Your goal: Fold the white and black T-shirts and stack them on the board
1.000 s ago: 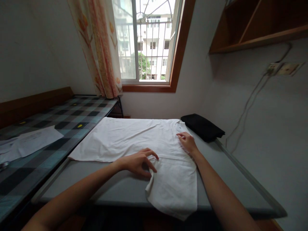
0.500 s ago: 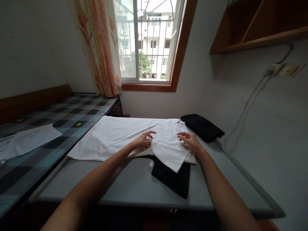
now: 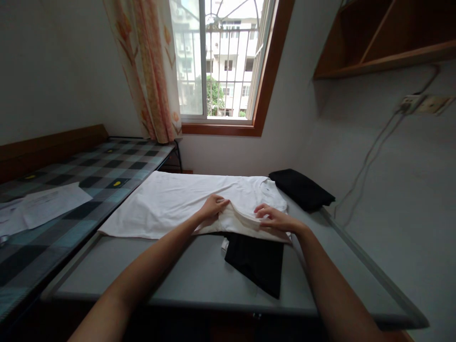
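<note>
A white shirt (image 3: 178, 199) lies spread sideways over the grey table (image 3: 192, 275), its collar toward the right. My left hand (image 3: 213, 207) pinches the folded-over cloth near the shirt's front edge. My right hand (image 3: 272, 219) rests at the same fold, further right, with its fingers bent and apart; nothing is gripped between them. A black garment (image 3: 254, 261) sticks out from beneath the shirt toward the table's front edge, with a small white tag at its left.
Folded black cloth (image 3: 301, 189) sits at the table's back right corner. On the left, a bed with a checked cover (image 3: 131, 164) carries papers (image 3: 57, 204). A wooden shelf (image 3: 384, 61) and a socket with cables hang on the right wall.
The white sleeve flap that hung over the black garment is now turned back onto the shirt. My left hand has closed on the cloth, and my right hand has moved left and down.
</note>
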Available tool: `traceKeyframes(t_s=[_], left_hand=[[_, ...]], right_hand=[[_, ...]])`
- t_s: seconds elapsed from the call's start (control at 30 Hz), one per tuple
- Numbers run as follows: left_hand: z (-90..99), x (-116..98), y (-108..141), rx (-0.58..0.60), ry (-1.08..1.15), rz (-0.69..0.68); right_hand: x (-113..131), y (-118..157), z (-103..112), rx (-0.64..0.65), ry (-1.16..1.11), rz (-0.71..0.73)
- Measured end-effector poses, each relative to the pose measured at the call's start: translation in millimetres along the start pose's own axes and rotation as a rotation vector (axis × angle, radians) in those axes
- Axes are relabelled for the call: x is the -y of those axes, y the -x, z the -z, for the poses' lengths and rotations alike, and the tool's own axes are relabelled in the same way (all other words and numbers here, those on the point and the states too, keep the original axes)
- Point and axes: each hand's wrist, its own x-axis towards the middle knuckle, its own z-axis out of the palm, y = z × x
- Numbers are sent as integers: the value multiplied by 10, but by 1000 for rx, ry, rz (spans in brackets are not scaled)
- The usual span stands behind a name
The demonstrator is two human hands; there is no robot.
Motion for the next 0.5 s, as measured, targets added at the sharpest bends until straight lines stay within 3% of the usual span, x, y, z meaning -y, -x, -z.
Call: traceKeyframes(t_s=[0.13, 0.2, 0.33, 0.5], left_hand=[[17, 2, -107, -68, -107, 90], [30, -1, -136, -135, -215, 80], [70, 7, -49, -152, -416, -79], [284, 86, 319, -92, -692, -151]], right_hand=[[-238, -132, -43, -501, -86, -196], [-343, -176, -57, -653, -72, -301], [-375, -174, -62, -571, 31, -323], [-252, -112, -135, -481, 259, -282]])
